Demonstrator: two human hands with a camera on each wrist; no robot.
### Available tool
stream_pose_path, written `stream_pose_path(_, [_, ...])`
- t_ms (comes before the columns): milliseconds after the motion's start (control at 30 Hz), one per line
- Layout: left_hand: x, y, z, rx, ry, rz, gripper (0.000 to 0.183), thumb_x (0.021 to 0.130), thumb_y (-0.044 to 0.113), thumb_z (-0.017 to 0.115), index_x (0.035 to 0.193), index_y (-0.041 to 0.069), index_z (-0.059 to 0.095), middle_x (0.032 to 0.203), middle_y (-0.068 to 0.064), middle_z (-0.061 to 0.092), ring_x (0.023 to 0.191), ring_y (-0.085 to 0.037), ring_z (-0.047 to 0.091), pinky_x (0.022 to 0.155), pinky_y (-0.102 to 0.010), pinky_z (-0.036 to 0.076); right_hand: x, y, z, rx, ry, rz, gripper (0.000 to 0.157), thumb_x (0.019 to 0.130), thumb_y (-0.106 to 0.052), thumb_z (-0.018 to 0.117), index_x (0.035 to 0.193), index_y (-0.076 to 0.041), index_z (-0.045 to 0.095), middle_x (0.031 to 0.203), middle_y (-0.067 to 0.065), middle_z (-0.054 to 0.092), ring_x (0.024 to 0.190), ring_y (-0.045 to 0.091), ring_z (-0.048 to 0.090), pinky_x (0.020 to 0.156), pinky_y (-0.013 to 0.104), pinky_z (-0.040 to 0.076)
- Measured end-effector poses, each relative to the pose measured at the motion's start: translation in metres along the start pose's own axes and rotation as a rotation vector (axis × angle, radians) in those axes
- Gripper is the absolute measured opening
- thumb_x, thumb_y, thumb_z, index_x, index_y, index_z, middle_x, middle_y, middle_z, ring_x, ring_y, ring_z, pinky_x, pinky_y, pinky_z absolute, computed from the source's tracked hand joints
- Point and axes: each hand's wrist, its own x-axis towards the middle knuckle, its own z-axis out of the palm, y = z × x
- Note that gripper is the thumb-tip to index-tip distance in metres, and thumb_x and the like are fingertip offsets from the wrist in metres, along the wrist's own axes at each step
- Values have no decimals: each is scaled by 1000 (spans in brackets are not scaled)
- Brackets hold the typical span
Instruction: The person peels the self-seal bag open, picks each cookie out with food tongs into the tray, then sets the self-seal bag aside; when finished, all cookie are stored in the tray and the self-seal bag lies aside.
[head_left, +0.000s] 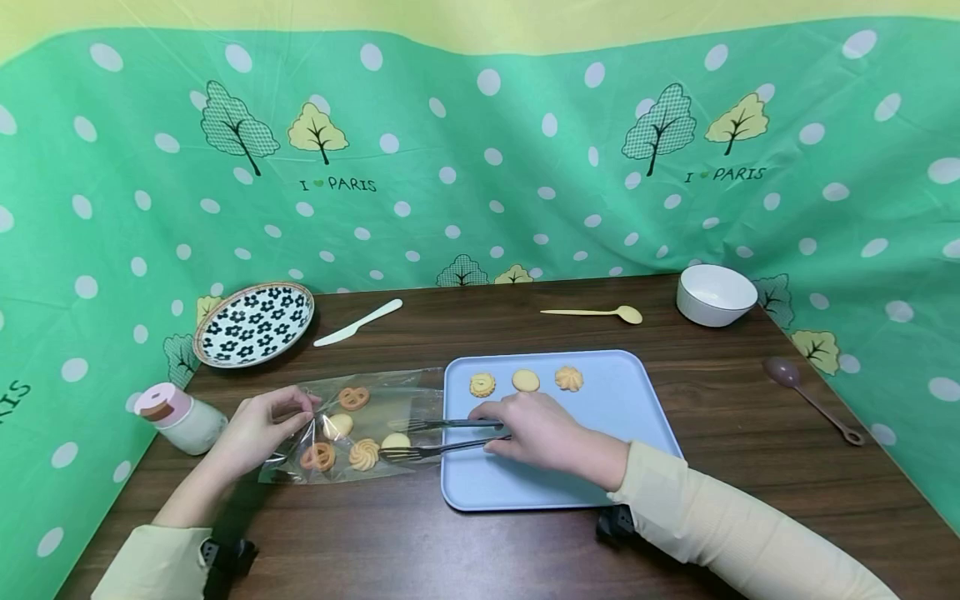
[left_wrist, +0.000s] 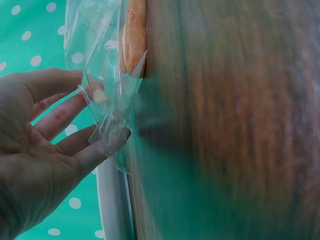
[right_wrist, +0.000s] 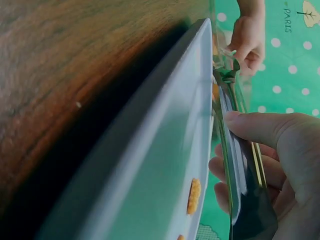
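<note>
My left hand (head_left: 258, 425) pinches the left end of a clear plastic bag (head_left: 420, 385), as the left wrist view also shows. Several cookies lie inside the bag, among them a pretzel-shaped one (head_left: 354, 398) and a swirled one (head_left: 364, 455). My right hand (head_left: 536, 429) grips black tongs (right_wrist: 237, 160) above a light blue tray (head_left: 600, 467). The tongs' slotted tips extend left into the bag, one beside a round pale cookie (head_left: 395, 443); whether they touch it I cannot tell. Three cookies sit along the tray's far side, including a round smooth one (head_left: 526, 381).
A pink-topped bottle (head_left: 183, 421) is beside my left hand. Farther back are a flower-patterned plate (head_left: 255, 325), a white knife (head_left: 360, 322), a yellow spoon (head_left: 592, 312) and a white bowl (head_left: 716, 296). A brown spoon (head_left: 813, 400) lies right of the tray.
</note>
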Motion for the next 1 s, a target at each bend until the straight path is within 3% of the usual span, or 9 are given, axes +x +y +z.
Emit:
stream_pose_path(167, [-1,-1,0,4,16,12,11,88,11,67,82,20,63,106,0,71,104,-25,64,86,-48,52,0,2,1,28,10,18,35,79,-28,77,111,-18,68,102,-6,71,81,9,66,62,27,51])
stream_pose_path(400, [0,-3,0,-3,6,0,10,88,12,67,83,20,63,107,0,70,104,-24,64,87,-47,51,-8,3,-14,1,50,57,35,79,-28,76,112,-20,67,97,-6,72,66,6,58,54,23,43])
stream_pose_path(533, [0,-3,0,-11,-3,-4,10,88,11,66,83,19,63,108,1,70,105,-23,63,88,-46,52,-18,7,-27,-18,80,80,37,78,-26,77,112,-19,67,100,-6,71,75,9,63,62,27,49])
stream_pose_path(833, [0,-3,0,-18,-6,-6,12,88,10,66,83,21,63,108,0,70,106,-24,62,88,-47,51,-60,33,-54,-28,167,180,39,75,-22,80,112,-17,68,105,-2,71,94,15,68,76,37,55])
stream_pose_path(933, [0,-2,-1,-29,-5,-5,12,89,11,66,82,20,62,108,-1,70,106,-26,63,88,-49,51,-82,44,-65,-52,188,232,40,74,-22,81,112,-18,68,103,0,72,79,10,67,67,33,54])
stream_pose_path(1000, [0,-2,-1,-30,-2,-3,11,89,11,66,82,19,62,107,-2,70,105,-26,63,88,-49,51,-96,51,-73,-73,206,265,39,74,-22,81,111,-18,69,97,0,73,65,4,59,58,27,48])
